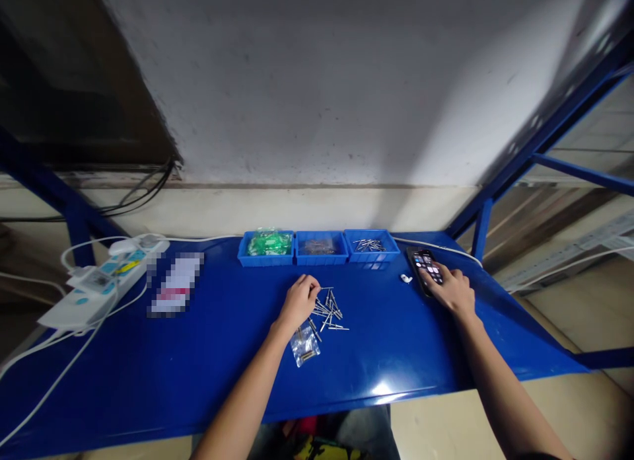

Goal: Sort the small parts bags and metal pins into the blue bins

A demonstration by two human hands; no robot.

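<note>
My left hand [298,300] is closed in a pinch beside a loose pile of blind rivets [333,308]. A thin metal rivet shaft [327,288] sticks out to the right from its fingertips. Just below that hand lies a small clear plastic bag [304,346] with a few brass-coloured pieces in it. At the right, my right hand [453,291] rests on a black smartphone [424,269] with a lit screen. Its thumb lies over the screen, and the other fingers curl along the phone's right side.
Three blue bins stand along the back: one with green plastic bags [269,243], one with small brownish pieces [319,246], one with rivets [370,246]. A white earbud [406,279] lies by the phone. Left are a blurred-out item [177,285] and a corded power strip [99,285].
</note>
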